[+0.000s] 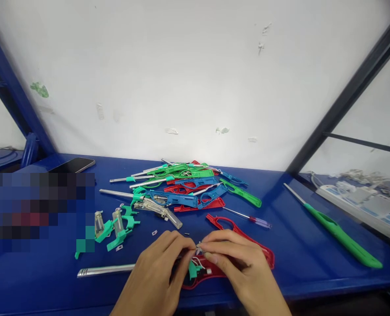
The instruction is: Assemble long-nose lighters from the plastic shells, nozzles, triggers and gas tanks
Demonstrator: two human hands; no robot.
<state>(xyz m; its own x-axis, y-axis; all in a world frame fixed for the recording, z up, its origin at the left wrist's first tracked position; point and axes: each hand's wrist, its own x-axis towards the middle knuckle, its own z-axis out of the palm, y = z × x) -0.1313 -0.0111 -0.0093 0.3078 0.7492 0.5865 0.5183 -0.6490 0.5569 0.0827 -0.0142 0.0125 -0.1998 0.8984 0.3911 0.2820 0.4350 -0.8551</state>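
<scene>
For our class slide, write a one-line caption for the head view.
Left hand and right hand meet at a tiny silvery part over an open red plastic casing on a blue tabletop.

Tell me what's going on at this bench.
Someone's bare left hand and right hand meet at the fingertips around a tiny piece, too small to identify, above an open red lighter casing with a teal part in it. A metal lighter tube shows left of the hands. Beyond lie a pile of red, green and blue lighter casings and a screwdriver; a green lighter that looks whole lies to the right.
</scene>
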